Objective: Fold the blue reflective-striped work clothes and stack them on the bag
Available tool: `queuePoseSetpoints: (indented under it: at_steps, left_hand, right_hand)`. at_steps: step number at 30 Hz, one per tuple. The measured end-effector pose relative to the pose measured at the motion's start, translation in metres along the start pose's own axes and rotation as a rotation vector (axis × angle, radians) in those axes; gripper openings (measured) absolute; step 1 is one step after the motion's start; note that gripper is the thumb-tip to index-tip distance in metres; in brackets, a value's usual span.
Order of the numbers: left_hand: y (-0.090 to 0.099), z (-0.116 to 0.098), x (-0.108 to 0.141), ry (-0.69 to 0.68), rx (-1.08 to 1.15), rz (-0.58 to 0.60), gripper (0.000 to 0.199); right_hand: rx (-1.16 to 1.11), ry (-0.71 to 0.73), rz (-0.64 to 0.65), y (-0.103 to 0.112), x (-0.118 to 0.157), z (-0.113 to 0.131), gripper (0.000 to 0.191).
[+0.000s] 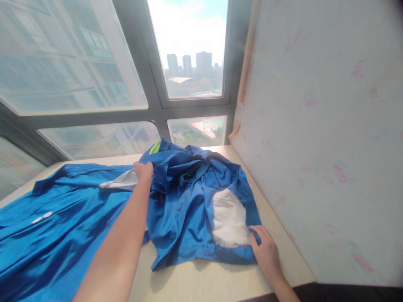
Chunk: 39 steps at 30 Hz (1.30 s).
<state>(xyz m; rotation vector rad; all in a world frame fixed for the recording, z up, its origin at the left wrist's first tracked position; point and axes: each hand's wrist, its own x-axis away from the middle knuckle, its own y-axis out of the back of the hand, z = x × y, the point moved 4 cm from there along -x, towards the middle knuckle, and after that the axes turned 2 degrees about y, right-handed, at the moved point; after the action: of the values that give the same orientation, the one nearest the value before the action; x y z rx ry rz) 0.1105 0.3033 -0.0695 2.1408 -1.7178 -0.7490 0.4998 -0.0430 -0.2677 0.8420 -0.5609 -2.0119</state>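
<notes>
A crumpled blue jacket (185,209) lies spread with its inner side partly turned out, showing a white pocket lining (229,218). My right hand (266,249) pinches the jacket's edge beside that lining, at its lower right corner. Farther back, my left hand (144,170) is closed on the jacket's bunched cloth, near a part with yellow-green stripes (155,147); its fingertips are partly hidden. A white piece of cloth (121,181) shows at the left hand, and I cannot tell which garment it belongs to. To the left lies another blue garment (72,201) with two small white marks.
The garments rest on a pale wooden surface (179,283) whose front edge shows at lower right. Grey-framed windows (154,100) rise behind it. A pale wall with pink flecks (321,138) bounds the right side.
</notes>
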Motion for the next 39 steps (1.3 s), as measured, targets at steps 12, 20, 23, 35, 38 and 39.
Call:
queuePoseSetpoints:
  at_steps: [12,20,23,35,38,39]
  left_hand:
    - [-0.101,0.014,0.086,-0.149,-0.485,0.180,0.055]
    - [-0.107,-0.014,0.052,0.023,-0.269,0.156,0.023]
    - [-0.077,-0.047,0.056,-0.062,-0.112,0.157,0.036]
    - [-0.020,0.012,0.249,0.031,0.172,0.810,0.046]
    - [-0.036,0.059,0.275,0.065,0.013,0.632,0.046]
    - [-0.036,0.064,0.280,0.079,0.030,0.592,0.048]
  right_hand:
    - [0.018,-0.017,0.006,0.001,0.001,0.000,0.034]
    - [-0.007,-0.020,-0.010,0.004,-0.002,0.003,0.033]
    - [-0.013,-0.024,-0.004,0.005,-0.001,0.003,0.033]
    - [-0.202,-0.162,-0.034,0.016,-0.004,0.000,0.044]
    - [-0.252,-0.251,-0.035,0.019,-0.006,-0.007,0.047]
    - [-0.266,-0.288,-0.037,0.020,-0.006,-0.010,0.049]
